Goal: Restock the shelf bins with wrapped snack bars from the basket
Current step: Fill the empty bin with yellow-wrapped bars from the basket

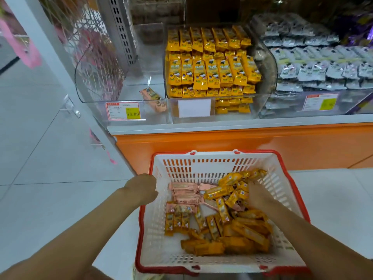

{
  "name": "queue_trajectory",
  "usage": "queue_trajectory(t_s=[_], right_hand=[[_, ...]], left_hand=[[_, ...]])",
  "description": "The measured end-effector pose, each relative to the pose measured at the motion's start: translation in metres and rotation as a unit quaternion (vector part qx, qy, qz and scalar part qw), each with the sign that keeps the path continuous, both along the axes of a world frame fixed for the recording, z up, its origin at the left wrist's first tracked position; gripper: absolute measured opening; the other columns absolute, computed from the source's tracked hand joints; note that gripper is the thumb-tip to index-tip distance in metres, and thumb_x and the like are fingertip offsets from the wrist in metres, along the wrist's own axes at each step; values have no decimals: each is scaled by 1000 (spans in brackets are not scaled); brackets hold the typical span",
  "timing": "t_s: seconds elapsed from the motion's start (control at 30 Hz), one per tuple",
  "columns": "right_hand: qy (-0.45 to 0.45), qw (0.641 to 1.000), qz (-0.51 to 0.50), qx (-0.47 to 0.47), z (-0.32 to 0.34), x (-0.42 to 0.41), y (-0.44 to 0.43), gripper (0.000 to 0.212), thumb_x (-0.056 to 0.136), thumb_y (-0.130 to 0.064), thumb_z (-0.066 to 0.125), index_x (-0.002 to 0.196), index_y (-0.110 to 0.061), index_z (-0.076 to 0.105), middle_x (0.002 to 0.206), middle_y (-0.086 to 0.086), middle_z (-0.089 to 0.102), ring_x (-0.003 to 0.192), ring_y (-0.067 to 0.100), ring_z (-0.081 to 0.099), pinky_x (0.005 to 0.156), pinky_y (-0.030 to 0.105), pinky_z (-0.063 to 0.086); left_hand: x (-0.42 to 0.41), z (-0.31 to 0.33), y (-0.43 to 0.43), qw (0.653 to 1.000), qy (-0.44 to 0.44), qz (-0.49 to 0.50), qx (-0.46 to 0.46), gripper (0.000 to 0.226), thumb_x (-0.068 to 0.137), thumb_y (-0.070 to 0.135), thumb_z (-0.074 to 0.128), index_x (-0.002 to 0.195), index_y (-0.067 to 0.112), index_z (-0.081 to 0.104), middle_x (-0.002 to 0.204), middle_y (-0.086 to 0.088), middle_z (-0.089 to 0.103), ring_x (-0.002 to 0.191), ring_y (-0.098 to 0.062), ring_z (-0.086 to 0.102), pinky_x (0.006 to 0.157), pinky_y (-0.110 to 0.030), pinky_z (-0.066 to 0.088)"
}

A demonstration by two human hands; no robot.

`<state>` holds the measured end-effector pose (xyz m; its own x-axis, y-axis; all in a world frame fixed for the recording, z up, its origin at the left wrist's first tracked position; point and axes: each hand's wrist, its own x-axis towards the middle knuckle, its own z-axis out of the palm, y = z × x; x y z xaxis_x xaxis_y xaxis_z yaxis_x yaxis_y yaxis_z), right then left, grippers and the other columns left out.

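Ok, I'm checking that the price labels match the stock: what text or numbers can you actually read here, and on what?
"19.80", first digits soft: yellow patch on the left price tag.
Rest of that tag: too small to read.
Right price tag: blurred.
White card: no print shows.
Wrappers of the yellow bars on the shelf and of those in the basket: blurred.

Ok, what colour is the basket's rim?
The rim is red; it shows clearly in the head view.
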<state>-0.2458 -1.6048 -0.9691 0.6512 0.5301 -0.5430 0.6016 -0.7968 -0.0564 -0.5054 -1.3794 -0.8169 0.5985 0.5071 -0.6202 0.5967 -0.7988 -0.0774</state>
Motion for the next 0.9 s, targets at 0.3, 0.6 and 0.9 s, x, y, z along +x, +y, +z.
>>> queue_trajectory(t_s=[0.3,0.6,0.9], right_hand=[[17,996,-21,81,-19,1,-15,59,84,-31,63,134,-11,41,123,13,59,109,28,59,86,35,49],[359,894,-125,239,86,-58,39,63,80,-38,71,136,-17,50,137,0,51,127,23,48,105,38,40],[570,661,-218,437,167,-105,46,43,88,-34,58,123,-9,58,116,11,69,108,25,66,97,43,49]], left_hand=[[9,-4,7,1000,6,-14,4,35,101,34,39,118,5,52,117,-9,57,106,-21,55,85,-27,45],[24,6,5,986,-119,86,-77,57,94,43,53,141,12,40,144,-4,44,128,-20,46,100,-30,39],[36,41,-26,708,-339,321,-530,35,82,30,66,113,13,67,111,-2,71,110,-16,63,96,-30,49]])
